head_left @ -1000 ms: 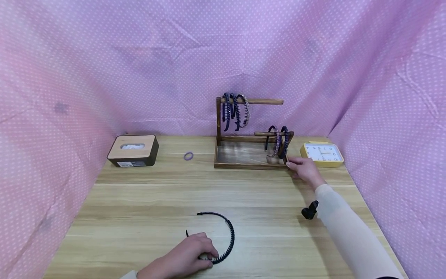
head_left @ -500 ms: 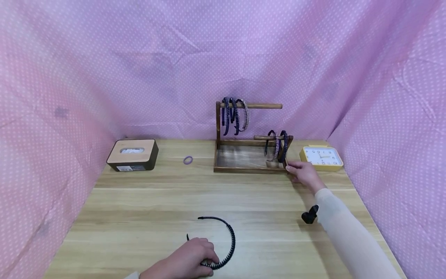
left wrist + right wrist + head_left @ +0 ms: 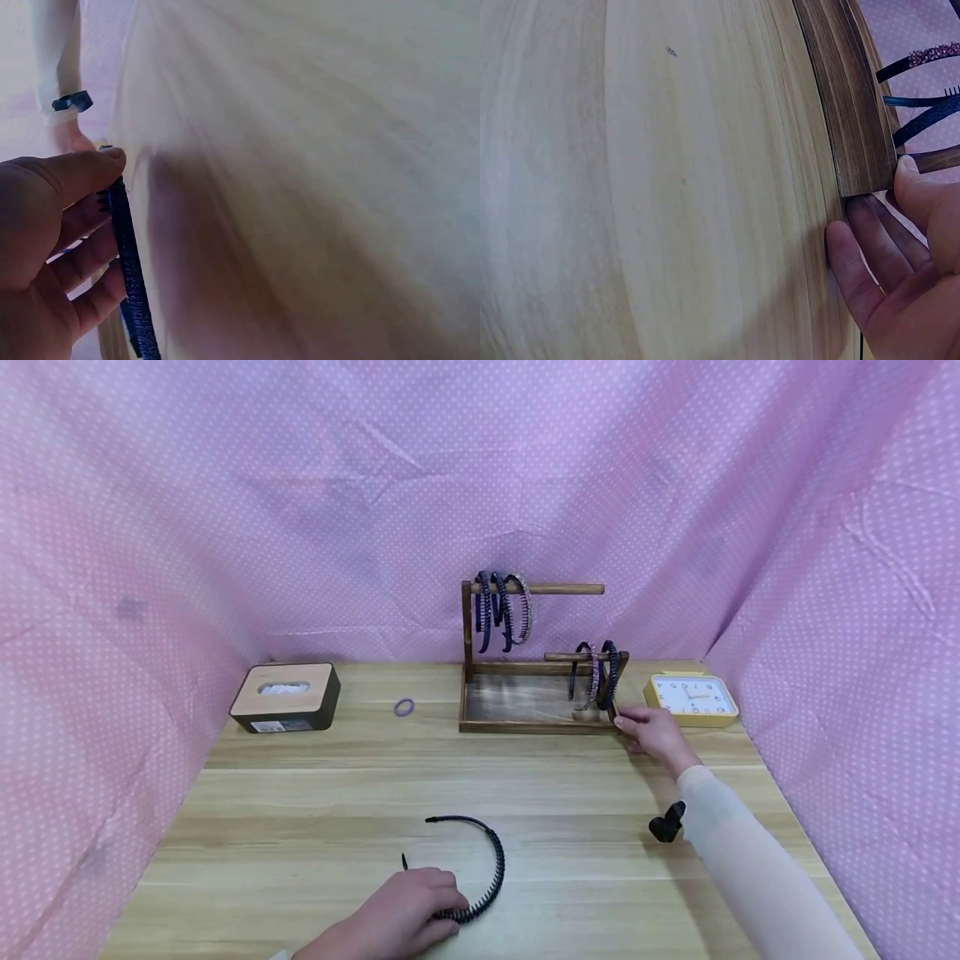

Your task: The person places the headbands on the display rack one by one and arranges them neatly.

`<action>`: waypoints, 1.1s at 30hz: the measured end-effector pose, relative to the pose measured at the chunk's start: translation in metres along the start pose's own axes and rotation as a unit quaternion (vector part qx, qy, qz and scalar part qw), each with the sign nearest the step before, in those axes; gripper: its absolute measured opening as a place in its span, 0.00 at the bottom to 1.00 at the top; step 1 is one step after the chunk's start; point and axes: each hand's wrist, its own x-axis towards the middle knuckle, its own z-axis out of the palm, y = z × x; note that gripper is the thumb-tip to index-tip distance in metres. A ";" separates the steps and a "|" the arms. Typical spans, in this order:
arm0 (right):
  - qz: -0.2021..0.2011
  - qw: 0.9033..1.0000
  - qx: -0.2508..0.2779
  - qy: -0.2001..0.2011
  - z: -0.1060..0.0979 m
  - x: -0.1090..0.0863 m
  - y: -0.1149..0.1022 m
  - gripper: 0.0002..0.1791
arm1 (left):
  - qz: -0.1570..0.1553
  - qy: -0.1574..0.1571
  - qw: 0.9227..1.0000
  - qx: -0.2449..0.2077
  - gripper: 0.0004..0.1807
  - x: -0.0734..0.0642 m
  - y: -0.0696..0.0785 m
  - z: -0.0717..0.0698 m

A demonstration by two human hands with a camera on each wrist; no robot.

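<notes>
My left hand (image 3: 405,906) pinches a black toothed headband (image 3: 500,864) close to the table's front. In the left wrist view the thumb lies on one side of the headband (image 3: 131,262), with the fingers on the other. At the back right, my right hand (image 3: 654,733) grips the near right corner of a dark wooden headband rack (image 3: 540,727). The right wrist view has its thumb on the rack's corner (image 3: 862,112) and the fingers against the end. Several headbands (image 3: 520,610) hang on the upper bar; two more (image 3: 609,677) hang on the lower bar.
A yellow clock (image 3: 693,700) stands just right of the rack. Toward the left are a purple ring-shaped band (image 3: 404,707) and a tissue box (image 3: 285,697) with a wooden top. Pink dotted cloth (image 3: 375,527) surrounds the wooden table (image 3: 315,810).
The head view has tilted slightly. Over the last half second, the headband in my left hand has shifted a little upward in that view. My right hand has stayed at the rack's corner.
</notes>
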 end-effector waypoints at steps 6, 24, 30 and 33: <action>-0.001 1.000 0.000 0.003 -0.001 0.001 0.001 0.28 | -0.028 0.031 0.999 0.012 0.09 0.006 0.005 -0.009; -0.006 1.000 -0.013 0.007 -0.002 0.000 0.002 0.28 | -0.145 0.125 0.965 -0.178 0.08 0.060 0.007 -0.046; -0.003 1.000 -0.015 0.008 -0.001 0.000 0.002 0.28 | -0.198 0.149 0.937 -0.247 0.08 0.091 0.002 -0.052; -0.002 1.000 -0.014 0.009 -0.001 0.000 0.001 0.29 | -0.217 0.163 0.922 -0.275 0.10 0.108 -0.003 -0.053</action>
